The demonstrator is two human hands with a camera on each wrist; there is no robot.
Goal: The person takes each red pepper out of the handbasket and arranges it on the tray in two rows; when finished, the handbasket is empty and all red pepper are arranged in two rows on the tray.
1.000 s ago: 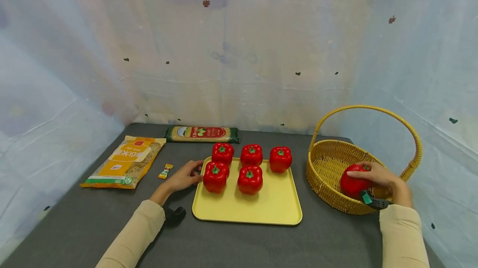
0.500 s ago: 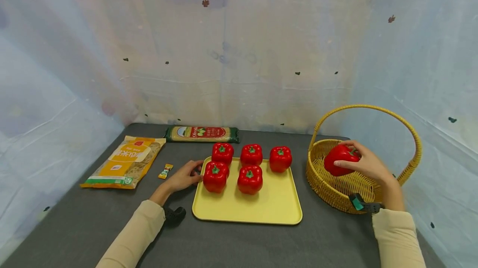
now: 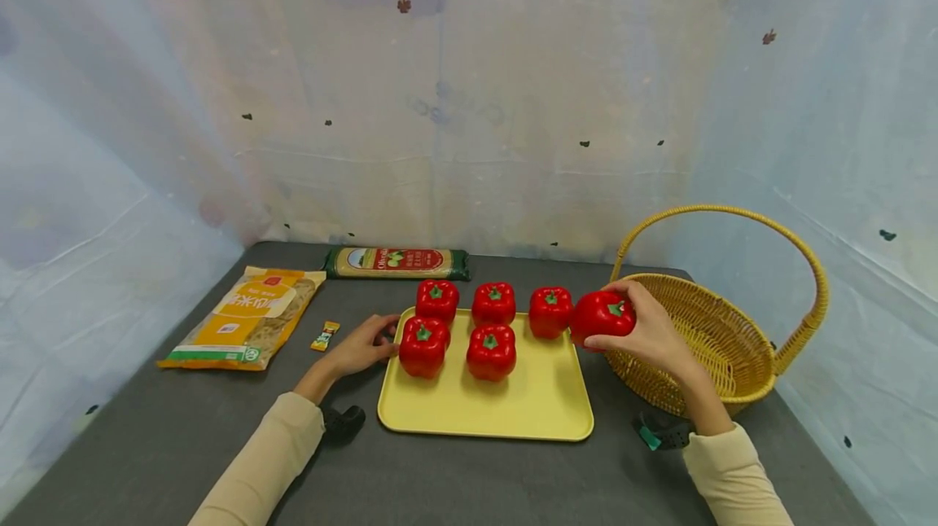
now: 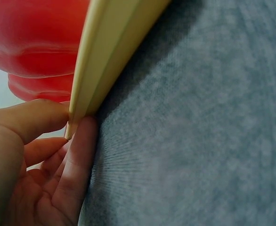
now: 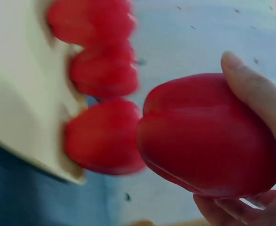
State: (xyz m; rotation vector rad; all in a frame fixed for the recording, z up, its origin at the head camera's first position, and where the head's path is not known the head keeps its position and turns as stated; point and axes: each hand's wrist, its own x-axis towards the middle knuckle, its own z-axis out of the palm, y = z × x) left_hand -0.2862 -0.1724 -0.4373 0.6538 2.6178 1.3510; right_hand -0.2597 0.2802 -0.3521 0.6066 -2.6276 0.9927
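Note:
My right hand (image 3: pixel 650 330) grips a red bell pepper (image 3: pixel 597 322), thumb on one side and fingers on the other. It holds the pepper raised over the right edge of the yellow tray (image 3: pixel 545 400), its green stem turned toward the palm. In the right wrist view this held pepper (image 5: pixel 208 136) fills the palm side of the hand. Several more red bell peppers (image 3: pixel 492 353) stand upright on the tray, toward its back and left. At the tray's left rim my left hand (image 3: pixel 364 344) pinches the edge; the left wrist view shows the rim (image 4: pixel 84 89) between thumb and fingers.
A wicker basket (image 3: pixel 689 322) with a tall arched handle stands right of the tray, behind my right forearm. On the left lie an orange grain bag (image 3: pixel 249 318) and a small candy packet (image 3: pixel 325 336). A spaghetti pack (image 3: pixel 396 263) lies along the dark table's back edge.
My right hand has lifted the bell pepper out of the basket and carried it left to the tray's right edge. The left hand has stayed at the tray rim.

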